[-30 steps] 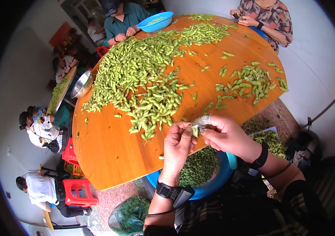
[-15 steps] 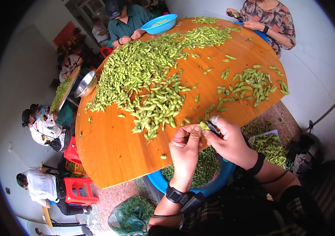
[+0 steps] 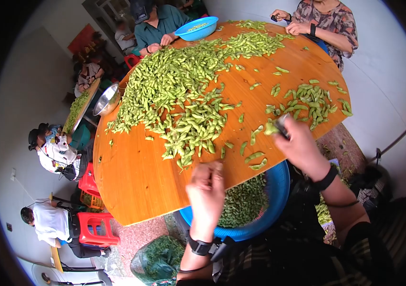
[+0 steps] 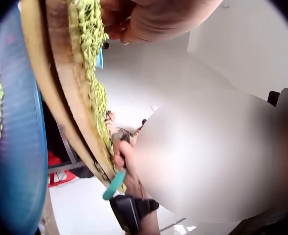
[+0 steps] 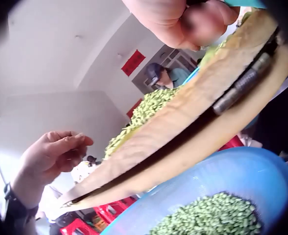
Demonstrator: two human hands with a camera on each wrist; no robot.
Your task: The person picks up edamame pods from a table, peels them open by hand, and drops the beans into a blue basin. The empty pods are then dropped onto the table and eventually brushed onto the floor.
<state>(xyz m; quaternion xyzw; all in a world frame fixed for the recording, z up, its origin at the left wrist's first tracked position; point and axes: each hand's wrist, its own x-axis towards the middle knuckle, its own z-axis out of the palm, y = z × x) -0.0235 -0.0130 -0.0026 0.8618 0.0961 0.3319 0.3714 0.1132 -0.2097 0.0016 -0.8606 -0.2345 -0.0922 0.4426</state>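
Note:
My right hand (image 3: 300, 145) is over the right part of the table and grips a teal-handled tool (image 4: 114, 185), whose working end is mostly hidden. A blurred green soybean pod (image 3: 270, 127) shows at its fingertips, near the smaller pile of pods (image 3: 313, 101). My left hand (image 3: 205, 190) hovers at the table's near edge with fingers curled and thumb close to the index finger. Whether it holds anything small I cannot tell. Below, a blue basin (image 3: 279, 183) contains shelled green beans (image 3: 243, 202). A large heap of soybean pods (image 3: 174, 81) covers the table's far left.
The wooden table (image 3: 136, 186) fills the middle. Two people work across it, with a light blue basin (image 3: 197, 29) and a steel bowl (image 3: 106, 99) at its edge. Red stools (image 3: 95, 233) and a full mesh bag (image 3: 157, 262) stand at lower left.
My hands were together over a pod. Now they are apart: the right has moved up and right with the tool and pod, the left a little left and down.

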